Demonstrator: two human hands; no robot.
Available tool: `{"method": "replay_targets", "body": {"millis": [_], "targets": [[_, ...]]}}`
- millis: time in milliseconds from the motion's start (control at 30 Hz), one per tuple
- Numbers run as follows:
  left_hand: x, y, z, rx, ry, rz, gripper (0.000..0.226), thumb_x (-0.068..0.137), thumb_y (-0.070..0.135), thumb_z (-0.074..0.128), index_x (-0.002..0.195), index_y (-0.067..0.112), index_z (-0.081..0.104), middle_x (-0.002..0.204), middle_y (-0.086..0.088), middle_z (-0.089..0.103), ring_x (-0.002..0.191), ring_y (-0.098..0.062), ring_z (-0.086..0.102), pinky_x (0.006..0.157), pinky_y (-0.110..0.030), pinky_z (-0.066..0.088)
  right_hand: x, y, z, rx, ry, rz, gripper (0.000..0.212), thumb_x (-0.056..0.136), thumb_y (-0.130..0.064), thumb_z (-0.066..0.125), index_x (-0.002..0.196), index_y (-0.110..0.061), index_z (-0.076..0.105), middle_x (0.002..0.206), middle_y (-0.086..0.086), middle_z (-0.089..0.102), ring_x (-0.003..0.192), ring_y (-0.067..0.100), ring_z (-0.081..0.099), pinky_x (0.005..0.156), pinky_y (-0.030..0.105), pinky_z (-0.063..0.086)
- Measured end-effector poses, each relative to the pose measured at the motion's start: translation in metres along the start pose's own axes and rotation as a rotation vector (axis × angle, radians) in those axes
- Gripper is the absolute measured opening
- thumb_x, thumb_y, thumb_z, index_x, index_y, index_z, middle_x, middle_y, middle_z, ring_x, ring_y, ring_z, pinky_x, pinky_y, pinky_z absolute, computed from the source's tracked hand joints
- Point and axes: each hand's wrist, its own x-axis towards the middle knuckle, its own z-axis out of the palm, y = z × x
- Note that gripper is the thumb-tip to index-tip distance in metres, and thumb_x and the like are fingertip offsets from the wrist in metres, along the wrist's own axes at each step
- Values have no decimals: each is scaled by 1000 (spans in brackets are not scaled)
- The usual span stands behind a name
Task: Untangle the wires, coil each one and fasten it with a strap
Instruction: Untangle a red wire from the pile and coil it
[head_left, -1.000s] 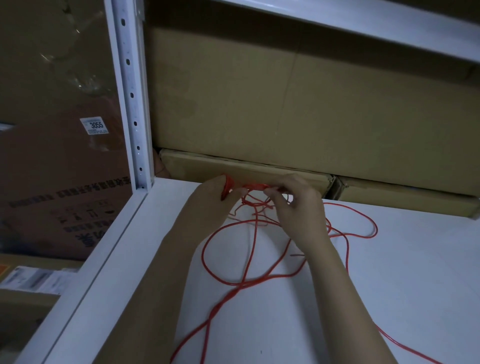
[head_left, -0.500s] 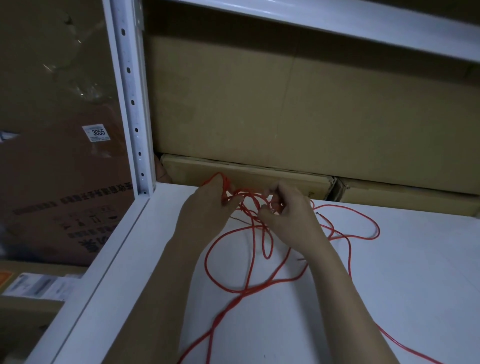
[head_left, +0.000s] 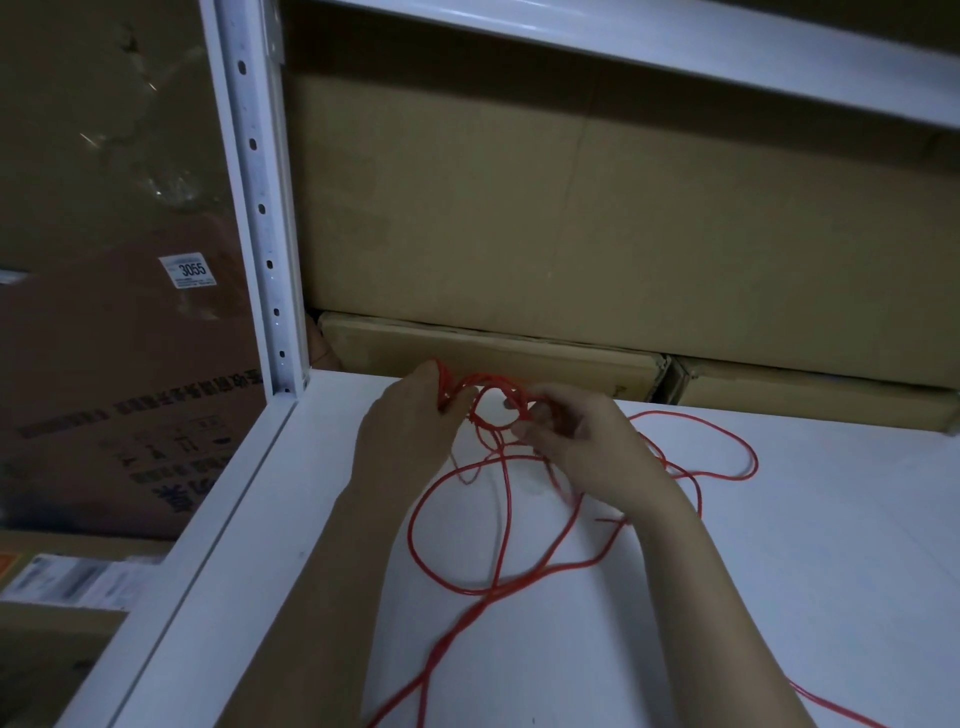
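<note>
Two bare forearms reach out over a white shelf (head_left: 779, 597), and red wire (head_left: 501, 540) trails between them, running from the near edge up toward the hands in long slack loops that lie on the surface. One wide loop sits just below the hands, and another swings out to the right of the right hand, well clear of it, before curving back. A further strand runs off the near right corner. The left hand (head_left: 402, 431) is curled round a bunch of the wire, with strands showing above its thumb and fingers. The right hand (head_left: 587, 447) sits just beside it, fingers bent and pinching the wire where a small ring of it stands up between the two hands. The hands are close together, joined only by that small ring, and both are clamped on the wire. How many separate wires make up the tangle is hard to tell in the dim light. Just beyond the hands, flat cardboard boxes (head_left: 493, 353) lie along the back of the shelf, and a large box (head_left: 623, 218) stands on top of them, reaching nearly to the white beam (head_left: 675, 47) overhead. To the left of the left hand, a white post (head_left: 260, 208) with holes rises from the shelf corner. Past it stands a brown carton with a label (head_left: 187, 269) reading 3055.
</note>
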Motion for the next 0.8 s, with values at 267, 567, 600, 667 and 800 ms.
{"method": "replay_targets", "body": {"millis": [267,567,600,667,800], "targets": [[1,3,-3,45,-61,17,34,95,40,51,70,18,42,62,3,41,57,-9,41,55,-17,31,4,25,-7,-628,517,-111,13,79,-10,74,87,-20,77,93,2,72,90,29,58,71,29,42],[-4,9,-2,133,-21,65,38,99,40,42,65,22,36,60,4,41,53,-7,40,52,-15,27,4,-1,4,-450,393,-97,25,88,-46,57,97,-24,63,99,-7,55,96,12,42,80,27,28],[-3,9,-3,107,-20,90,37,99,38,43,66,21,39,60,5,43,54,-7,41,51,-13,27,6,-1,9,-418,335,-65,29,88,-50,56,96,-23,63,95,-8,56,91,12,47,76,26,34],[-3,10,-3,10,-15,132,31,98,35,45,75,17,53,61,6,48,55,-6,46,51,-11,34,8,2,18,-352,262,-14,28,89,-45,59,98,-20,65,95,-5,57,87,11,52,71,25,41],[-3,13,-5,-252,-9,124,30,97,28,50,83,7,66,63,-6,57,55,-9,50,55,-12,38,11,4,23,-69,226,-16,18,89,-25,65,104,-18,71,103,-2,64,94,12,59,84,31,50]]}}
